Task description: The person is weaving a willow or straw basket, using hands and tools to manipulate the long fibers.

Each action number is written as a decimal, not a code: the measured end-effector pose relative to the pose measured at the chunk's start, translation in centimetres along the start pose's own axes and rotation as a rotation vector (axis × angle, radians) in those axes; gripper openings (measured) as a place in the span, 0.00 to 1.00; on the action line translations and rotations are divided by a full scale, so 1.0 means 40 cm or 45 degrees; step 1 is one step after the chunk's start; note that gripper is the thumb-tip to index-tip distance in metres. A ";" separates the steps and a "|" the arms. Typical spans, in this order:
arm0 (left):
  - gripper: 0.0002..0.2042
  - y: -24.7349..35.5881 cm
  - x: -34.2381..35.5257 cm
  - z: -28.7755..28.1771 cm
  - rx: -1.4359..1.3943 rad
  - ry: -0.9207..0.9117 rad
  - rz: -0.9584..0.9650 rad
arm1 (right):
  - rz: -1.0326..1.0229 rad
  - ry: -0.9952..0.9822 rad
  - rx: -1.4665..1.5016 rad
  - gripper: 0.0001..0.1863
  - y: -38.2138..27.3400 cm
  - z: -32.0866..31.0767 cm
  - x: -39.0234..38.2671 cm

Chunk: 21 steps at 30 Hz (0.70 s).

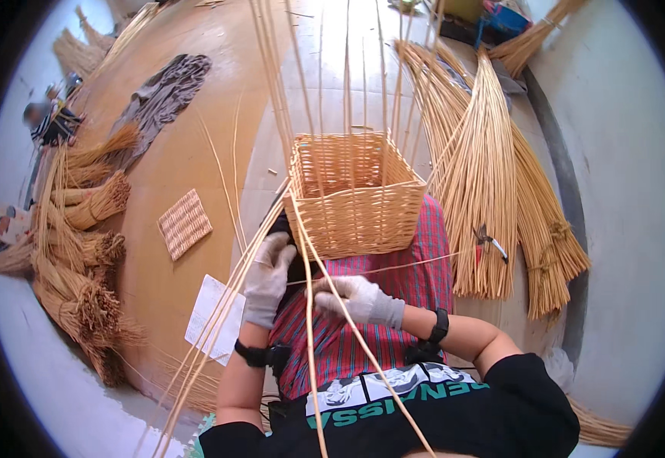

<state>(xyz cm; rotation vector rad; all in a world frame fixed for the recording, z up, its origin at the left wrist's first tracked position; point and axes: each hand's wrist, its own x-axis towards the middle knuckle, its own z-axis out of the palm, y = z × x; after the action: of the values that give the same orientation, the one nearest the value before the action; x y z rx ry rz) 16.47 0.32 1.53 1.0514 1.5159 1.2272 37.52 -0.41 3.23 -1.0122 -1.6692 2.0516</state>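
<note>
Bundled pale willow rods (492,198) crowd the wooden floor (187,153) while the half-woven square wicker basket (355,195) rests on the striped lap, left hand (267,276) and right hand (351,299) both clamped on thin weaving canes (302,252), seemingly mid-weave, next needing a firm tuck between the uprights.

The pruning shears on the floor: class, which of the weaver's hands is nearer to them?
Right. The right hand grips willow rods in front of the basket, on the same side as the shears. The left hand is at the basket's far side, further from them.
</note>
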 end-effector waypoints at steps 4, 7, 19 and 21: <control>0.12 0.003 0.052 0.015 0.132 0.472 0.479 | -0.606 0.424 -0.571 0.13 -0.102 0.018 0.048; 0.10 0.012 0.042 0.052 0.131 0.522 0.384 | -0.784 0.460 -0.934 0.15 -0.151 0.040 0.072; 0.13 0.009 0.261 -0.148 -0.422 -0.633 0.022 | -0.802 0.497 -1.287 0.16 -0.178 0.088 0.087; 0.19 0.021 0.315 -0.137 -0.281 -0.776 0.132 | -0.871 0.510 -1.277 0.16 -0.161 0.064 0.063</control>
<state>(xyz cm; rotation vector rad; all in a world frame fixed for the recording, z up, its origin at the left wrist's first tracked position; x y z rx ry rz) 8.19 11.32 1.40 1.2225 0.8495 0.9887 32.75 1.08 8.65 -0.8070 -2.3579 0.4961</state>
